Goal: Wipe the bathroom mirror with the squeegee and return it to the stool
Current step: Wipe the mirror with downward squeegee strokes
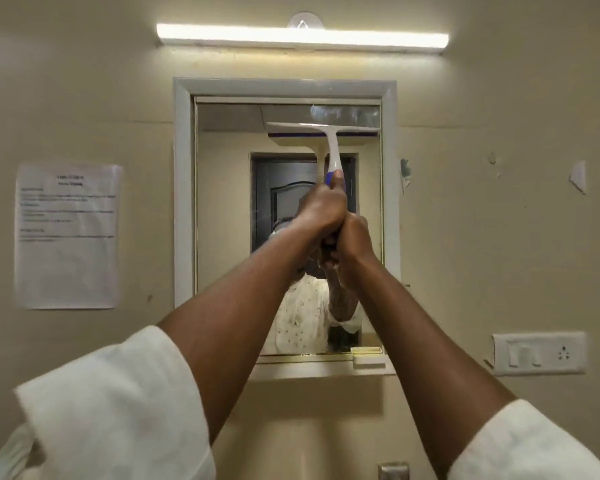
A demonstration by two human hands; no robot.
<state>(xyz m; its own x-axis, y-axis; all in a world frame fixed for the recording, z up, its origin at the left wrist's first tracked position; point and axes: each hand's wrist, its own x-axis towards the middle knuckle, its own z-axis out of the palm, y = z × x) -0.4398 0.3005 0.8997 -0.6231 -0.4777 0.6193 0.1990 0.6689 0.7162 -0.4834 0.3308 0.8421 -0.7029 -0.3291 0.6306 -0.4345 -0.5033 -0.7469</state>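
Both hands are wrapped around the squeegee [328, 140] handle here, left hand [321, 206] higher up and fingers curled tight on the blue grip, right hand [352, 249] just below it, also clenched around the handle's lower end. Its white blade sits flat against the mirror [222, 220] near the top, over toward the right side of the glass. Off to the left a printed paper notice [68, 237] hangs on the wall, a tube light [302, 36] glows above the frame, and a switch plate [539, 353] sits lower right.
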